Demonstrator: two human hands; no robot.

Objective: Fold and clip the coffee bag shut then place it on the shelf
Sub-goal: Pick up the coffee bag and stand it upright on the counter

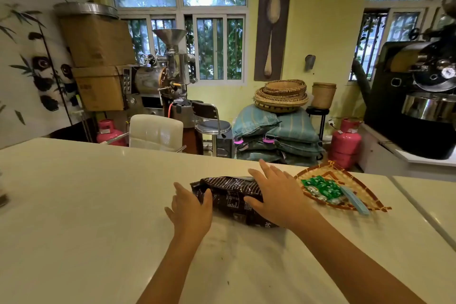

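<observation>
Two bare forearms are seen reaching forward over the pale table (98,205) from its near edge. The left hand (190,207) is laid at the left end of the coffee bag (227,195), fingers spread loosely and the thumb pressed onto the dark foil; nothing is clamped in it. The right hand (276,192) is rested flat over the right part of the bag, fingers splayed wide and pointing toward the far edge, the thumb set against the printed face. The bag is lying on its side, touching the tabletop, toward the far edge and right of the middle. Whether its mouth is folded cannot be told.

Just beside the bag, to the right and near the far edge, a woven tray (370,202) is placed, with green sachets (320,187) and a light blue item (352,198) held in it.

Beyond the far edge, a white chair back (155,131) and a pink gas cylinder (345,143) are seen, with stacked sacks (276,136) between them. Round baskets (281,96) are piled on the sacks. Farther back, a steel roaster (162,74) is stood by the barred windows, and a black roaster (424,96) is set at the right.
</observation>
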